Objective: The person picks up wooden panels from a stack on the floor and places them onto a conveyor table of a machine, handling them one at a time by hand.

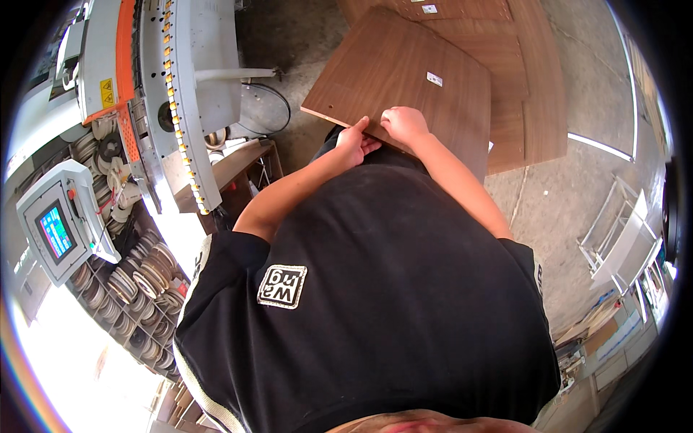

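A brown wood-grain board (404,68) with a small white label lies tilted in front of me, its near edge close to my body. My left hand (352,143) grips that near edge, the thumb up against it and the fingers curled below. Just to the right, my right hand (404,125) rests on the board close to the same edge with its fingers curled in. Whatever those fingers may hold is hidden. A small dark hole shows near the board's left corner.
More brown boards (545,108) lie beyond and to the right. On the left stands a machine with a row of yellow rollers (173,94), a control panel (56,227) and racks of edging rolls (148,278). A white metal frame (613,238) stands at the right.
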A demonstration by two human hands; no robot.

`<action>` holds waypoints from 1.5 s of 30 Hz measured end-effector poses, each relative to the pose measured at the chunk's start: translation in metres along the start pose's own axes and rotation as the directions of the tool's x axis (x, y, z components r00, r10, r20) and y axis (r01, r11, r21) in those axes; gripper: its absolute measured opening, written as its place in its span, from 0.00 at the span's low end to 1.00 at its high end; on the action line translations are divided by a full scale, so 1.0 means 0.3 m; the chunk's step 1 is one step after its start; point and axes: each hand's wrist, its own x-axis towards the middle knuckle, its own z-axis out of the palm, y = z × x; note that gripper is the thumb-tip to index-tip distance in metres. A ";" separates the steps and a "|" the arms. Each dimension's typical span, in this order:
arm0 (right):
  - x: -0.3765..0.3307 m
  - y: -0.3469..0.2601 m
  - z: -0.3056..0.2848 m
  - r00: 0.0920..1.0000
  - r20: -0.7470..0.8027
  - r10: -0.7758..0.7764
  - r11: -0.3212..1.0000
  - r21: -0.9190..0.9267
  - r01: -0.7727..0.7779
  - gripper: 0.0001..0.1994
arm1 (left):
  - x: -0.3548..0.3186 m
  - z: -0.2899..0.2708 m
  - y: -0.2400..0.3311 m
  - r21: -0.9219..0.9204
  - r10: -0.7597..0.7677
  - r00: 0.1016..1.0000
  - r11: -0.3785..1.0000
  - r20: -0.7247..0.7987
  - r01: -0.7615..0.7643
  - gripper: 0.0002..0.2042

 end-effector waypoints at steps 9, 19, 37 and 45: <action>-0.017 0.013 -0.020 0.998 -0.012 0.061 0.997 0.054 -0.061 0.10 | 0.012 -0.006 -0.028 0.022 0.036 0.998 0.999 -0.049 -0.035 0.15; -0.249 0.417 0.036 0.619 -0.204 0.759 0.638 0.425 -0.642 0.19 | 0.016 -0.021 -0.031 -0.013 0.056 0.997 0.998 -0.061 -0.056 0.17; -0.582 0.689 0.333 0.240 0.331 0.912 -0.298 0.940 -0.165 0.35 | -0.075 -0.078 -0.033 0.046 0.244 0.968 0.969 -0.052 -0.242 0.14; -0.636 0.228 0.410 0.273 0.299 0.914 -0.270 0.953 -0.141 0.31 | -0.376 -0.475 -0.125 -0.020 0.405 0.914 0.914 -0.016 -0.406 0.13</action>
